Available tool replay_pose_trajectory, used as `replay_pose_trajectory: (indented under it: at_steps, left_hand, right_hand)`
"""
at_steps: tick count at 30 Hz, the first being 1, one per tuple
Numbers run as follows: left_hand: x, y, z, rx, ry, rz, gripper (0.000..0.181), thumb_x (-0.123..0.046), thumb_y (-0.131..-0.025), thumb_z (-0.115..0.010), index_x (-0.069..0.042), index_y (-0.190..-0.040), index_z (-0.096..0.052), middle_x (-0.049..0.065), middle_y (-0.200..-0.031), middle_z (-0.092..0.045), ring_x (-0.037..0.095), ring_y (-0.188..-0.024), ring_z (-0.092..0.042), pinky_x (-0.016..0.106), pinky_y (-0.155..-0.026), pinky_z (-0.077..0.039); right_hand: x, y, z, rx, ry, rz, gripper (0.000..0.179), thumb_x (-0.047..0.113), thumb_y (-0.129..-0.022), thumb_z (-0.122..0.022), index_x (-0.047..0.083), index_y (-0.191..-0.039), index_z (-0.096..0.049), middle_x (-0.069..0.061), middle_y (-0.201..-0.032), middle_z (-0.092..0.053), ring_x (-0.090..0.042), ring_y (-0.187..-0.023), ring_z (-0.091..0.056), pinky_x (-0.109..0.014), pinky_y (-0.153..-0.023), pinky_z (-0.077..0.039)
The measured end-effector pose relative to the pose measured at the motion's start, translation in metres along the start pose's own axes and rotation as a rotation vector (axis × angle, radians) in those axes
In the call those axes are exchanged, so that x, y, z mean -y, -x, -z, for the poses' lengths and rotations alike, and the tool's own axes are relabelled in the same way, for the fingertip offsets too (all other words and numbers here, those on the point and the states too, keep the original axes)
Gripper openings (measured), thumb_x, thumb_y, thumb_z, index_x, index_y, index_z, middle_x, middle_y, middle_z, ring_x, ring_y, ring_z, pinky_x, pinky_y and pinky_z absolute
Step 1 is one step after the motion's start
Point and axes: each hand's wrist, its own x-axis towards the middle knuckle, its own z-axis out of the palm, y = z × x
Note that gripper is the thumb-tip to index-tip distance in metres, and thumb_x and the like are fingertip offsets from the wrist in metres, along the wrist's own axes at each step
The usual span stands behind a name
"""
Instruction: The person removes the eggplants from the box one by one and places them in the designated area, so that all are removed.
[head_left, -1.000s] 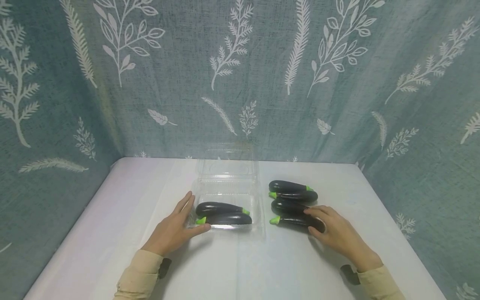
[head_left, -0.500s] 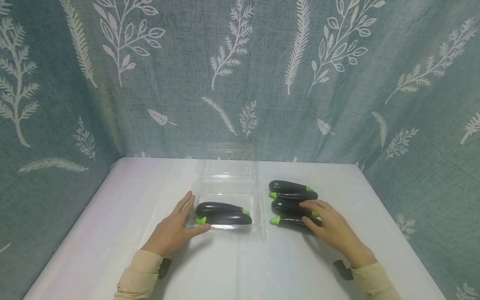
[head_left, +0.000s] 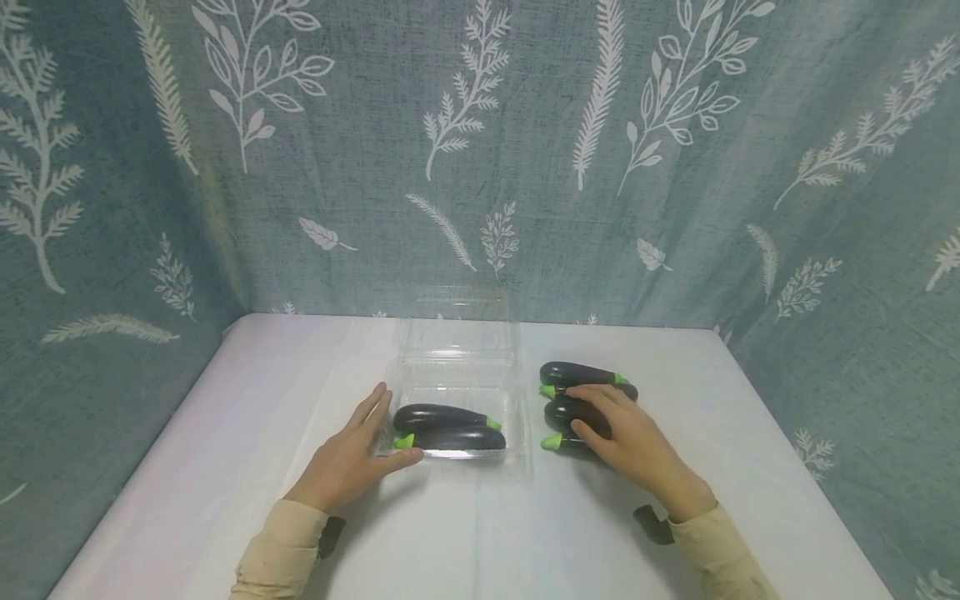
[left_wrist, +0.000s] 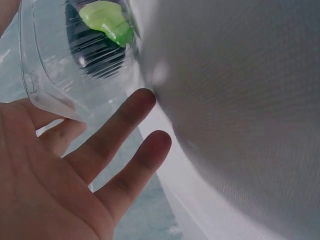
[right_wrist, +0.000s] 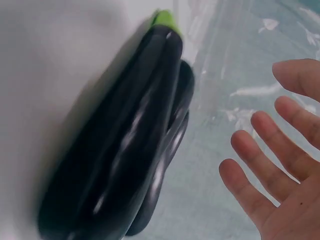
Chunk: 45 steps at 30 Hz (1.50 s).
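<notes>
My left hand [head_left: 345, 463] lies along the left side of a clear plastic clamshell container [head_left: 457, 395], thumb at its front rim. In the left wrist view, its fingers [left_wrist: 112, 137] are spread beside the clear wall. Two dark eggplants lie in the container, one behind [head_left: 438, 417] and one in front [head_left: 459, 438], stems pointing opposite ways. My right hand [head_left: 632, 435] hovers over several eggplants [head_left: 577, 373] on the right, partly hiding the third one [head_left: 573, 412] and the front one [head_left: 562, 443]. In the right wrist view, its fingers [right_wrist: 260, 167] are extended, apart from the eggplants.
The container's clear lid [head_left: 456, 327] stands raised at the back. A white-covered table [head_left: 247, 400] carries everything. Grey-green curtains [head_left: 360, 167] with white leaf prints enclose the back and both sides.
My right hand has moved left and back, from the front eggplant to over the third one. My left hand, the container and the eggplants keep their places.
</notes>
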Motion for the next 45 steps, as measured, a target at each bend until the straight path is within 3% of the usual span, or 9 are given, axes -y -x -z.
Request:
replay_pose_trajectory:
  at_steps: [11, 23, 33, 39, 45]
  left_hand:
    - [-0.001, 0.0, 0.001, -0.006, 0.024, 0.014, 0.111, -0.075, -0.082, -0.066, -0.015, -0.163, -0.021, 0.0, -0.17, -0.013, 0.049, -0.132, -0.049, 0.067, -0.1, -0.043]
    - [0.001, -0.001, 0.0, -0.018, 0.032, 0.004, 0.113, -0.077, -0.081, -0.065, -0.014, -0.163, -0.022, 0.0, -0.17, -0.014, 0.048, -0.133, -0.048, 0.068, -0.101, -0.042]
    - [0.002, -0.002, 0.001, -0.012, 0.034, 0.015, 0.112, -0.075, -0.08, -0.068, -0.015, -0.163, -0.022, 0.001, -0.17, -0.013, 0.049, -0.136, -0.044, 0.069, -0.102, -0.041]
    - [0.003, -0.003, -0.002, -0.007, 0.035, 0.002, 0.112, -0.075, -0.08, -0.068, -0.014, -0.163, -0.022, 0.001, -0.17, -0.013, 0.048, -0.136, -0.045, 0.069, -0.1, -0.042]
    - [0.001, -0.002, -0.002, -0.011, 0.026, -0.004, 0.112, -0.073, -0.081, -0.068, -0.012, -0.163, -0.023, 0.004, -0.17, -0.015, 0.047, -0.136, -0.045, 0.068, -0.1, -0.042]
  right_hand:
    - [0.028, -0.026, -0.018, -0.012, -0.102, 0.077, 0.047, 0.02, -0.096, -0.071, 0.012, -0.141, -0.057, -0.004, -0.143, -0.056, -0.023, -0.135, -0.05, -0.045, -0.108, -0.044]
    - [0.058, -0.048, -0.042, -0.01, -0.13, 0.068, 0.051, 0.027, -0.097, -0.069, 0.014, -0.144, -0.055, 0.001, -0.146, -0.052, -0.02, -0.139, -0.045, -0.046, -0.115, -0.037]
    - [0.08, -0.069, -0.064, 0.113, -0.186, 0.028, 0.056, 0.033, -0.099, -0.066, 0.018, -0.15, -0.048, 0.002, -0.151, -0.049, -0.014, -0.142, -0.042, -0.037, -0.115, -0.037]
    - [0.093, -0.078, -0.083, 0.235, -0.219, -0.026, 0.062, 0.036, -0.101, -0.064, 0.018, -0.155, -0.041, -0.001, -0.155, -0.045, -0.018, -0.144, -0.039, -0.041, -0.116, -0.036]
    - [0.099, -0.085, -0.101, 0.252, -0.16, -0.062, 0.059, 0.036, -0.1, -0.064, 0.017, -0.153, -0.044, -0.002, -0.153, -0.049, -0.02, -0.143, -0.043, -0.04, -0.116, -0.037]
